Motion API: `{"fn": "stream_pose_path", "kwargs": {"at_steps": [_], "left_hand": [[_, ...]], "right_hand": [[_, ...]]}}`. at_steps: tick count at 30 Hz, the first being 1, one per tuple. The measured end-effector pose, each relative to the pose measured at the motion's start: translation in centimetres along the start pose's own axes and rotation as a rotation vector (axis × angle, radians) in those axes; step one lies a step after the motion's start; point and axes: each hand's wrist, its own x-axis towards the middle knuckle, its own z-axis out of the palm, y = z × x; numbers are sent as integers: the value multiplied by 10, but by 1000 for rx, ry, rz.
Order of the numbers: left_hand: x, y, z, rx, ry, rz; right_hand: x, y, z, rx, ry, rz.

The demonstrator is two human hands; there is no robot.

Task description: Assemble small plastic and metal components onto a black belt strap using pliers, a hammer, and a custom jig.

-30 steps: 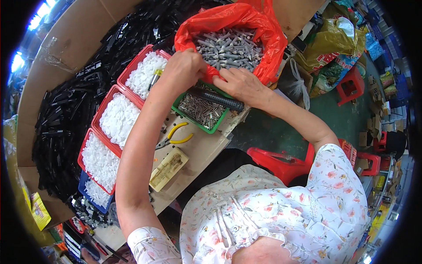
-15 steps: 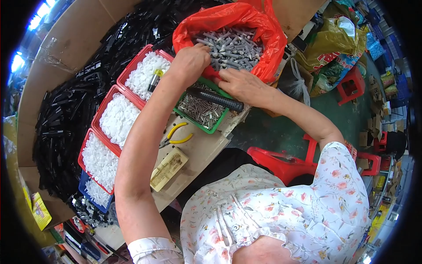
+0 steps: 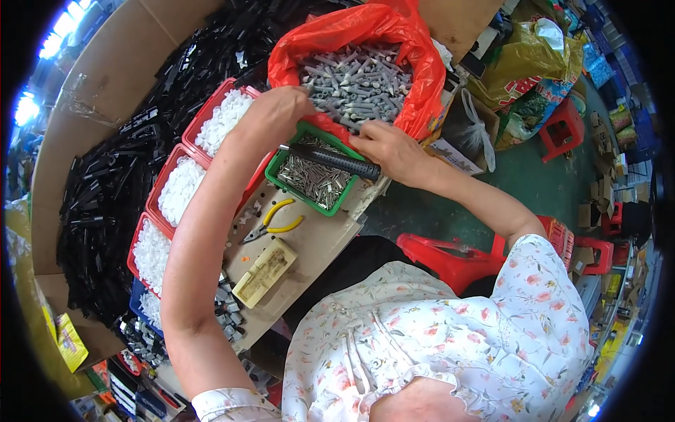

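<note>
A red plastic bag stands wide-mouthed at the far middle, filled with small grey tube-shaped parts. My left hand is closed at the bag's near left rim, its fingertips partly hidden. At the near right rim, my right hand pinches the red plastic. Between the hands sits a green tray of small metal pins. A black ribbed handle-like piece lies across that tray. My left forearm covers parts of the red trays beside it.
Red trays of white plastic pieces line the left, before a large heap of black parts. Yellow-handled pliers and a cream block lie on the table. Red stools stand on the green floor at right.
Both hands and the red bag have moved slightly left and nearer. My left forearm has swung left, uncovering more of the table and some small metallic parts beside it.
</note>
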Motion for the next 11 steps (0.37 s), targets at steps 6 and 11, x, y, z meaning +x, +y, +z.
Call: {"fn": "stream_pose_path", "kwargs": {"at_steps": [6, 11], "left_hand": [[-8, 12, 3, -57, 78, -75], [-6, 11, 5, 167, -24, -5]], "right_hand": [[1, -3, -1, -55, -56, -64], [3, -10, -6, -41, -121, 10]]}}
